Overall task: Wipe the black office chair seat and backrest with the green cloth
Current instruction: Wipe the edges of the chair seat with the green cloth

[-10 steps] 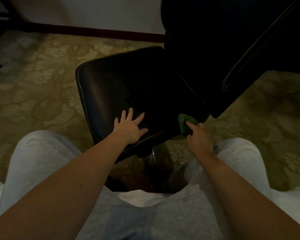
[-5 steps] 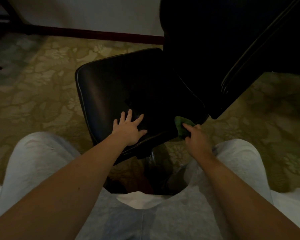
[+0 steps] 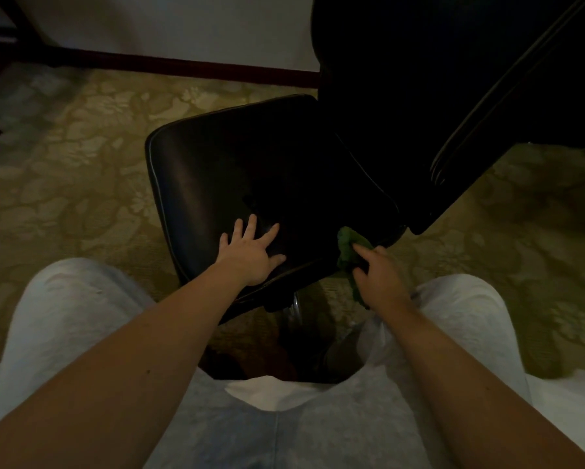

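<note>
Wiping at the padded black leather seat point(image 3: 233, 174) corner.
My right hand point(image 3: 377, 275) grasps the crumpled green cloth point(image 3: 348, 245); left hand point(image 3: 250, 257) fingers released, flat; next I'd sweep beyond them.

One wide-angle camera sits on the person's head, looking forward and steeply down, so their legs and both forearms run in from the bottom edge. It hangs close over the chair seat point(image 3: 216, 184), which fills mid-frame with the left hand point(image 3: 250, 257) and right hand point(image 3: 380, 277) at its near edge. The backrest point(image 3: 419, 96) looms upper right, and the carpet point(image 3: 64, 184) spreads around.
</note>
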The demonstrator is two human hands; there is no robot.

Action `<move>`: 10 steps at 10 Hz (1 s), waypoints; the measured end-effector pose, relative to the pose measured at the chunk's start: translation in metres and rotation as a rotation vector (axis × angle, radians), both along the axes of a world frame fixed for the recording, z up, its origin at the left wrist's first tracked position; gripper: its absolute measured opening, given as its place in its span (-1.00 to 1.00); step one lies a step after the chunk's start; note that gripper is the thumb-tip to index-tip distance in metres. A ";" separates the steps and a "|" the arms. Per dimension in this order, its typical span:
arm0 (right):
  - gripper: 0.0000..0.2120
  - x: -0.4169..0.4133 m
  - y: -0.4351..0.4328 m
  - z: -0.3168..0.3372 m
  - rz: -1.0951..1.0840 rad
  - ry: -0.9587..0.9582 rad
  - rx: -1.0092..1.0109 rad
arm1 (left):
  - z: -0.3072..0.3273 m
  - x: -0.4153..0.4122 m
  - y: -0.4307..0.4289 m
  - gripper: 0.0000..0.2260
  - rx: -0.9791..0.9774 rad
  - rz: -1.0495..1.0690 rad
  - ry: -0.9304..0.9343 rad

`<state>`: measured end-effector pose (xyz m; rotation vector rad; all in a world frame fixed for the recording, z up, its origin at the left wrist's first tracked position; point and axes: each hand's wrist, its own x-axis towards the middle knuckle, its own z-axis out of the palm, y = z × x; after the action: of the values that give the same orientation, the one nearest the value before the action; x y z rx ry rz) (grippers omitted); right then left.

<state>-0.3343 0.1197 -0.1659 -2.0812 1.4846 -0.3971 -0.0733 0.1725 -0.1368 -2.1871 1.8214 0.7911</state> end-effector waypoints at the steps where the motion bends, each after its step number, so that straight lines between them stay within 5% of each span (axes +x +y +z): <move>1: -0.53 -0.003 -0.003 0.002 -0.104 -0.050 0.019 | -0.001 0.001 0.001 -0.36 -0.002 0.003 0.008; 4: -0.62 0.008 0.009 0.003 0.061 -0.072 0.059 | -0.002 0.002 0.000 -0.36 -0.006 -0.003 -0.005; 7: -0.66 -0.007 -0.007 0.003 -0.182 -0.121 0.029 | -0.003 0.004 0.001 -0.36 -0.008 0.001 0.012; 10: -0.69 0.013 0.007 0.002 0.038 -0.104 -0.005 | -0.004 0.001 0.001 -0.36 -0.023 0.001 -0.011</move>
<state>-0.3213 0.1262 -0.1639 -2.0572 1.3835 -0.4876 -0.0720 0.1739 -0.1409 -2.2022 1.8332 0.7609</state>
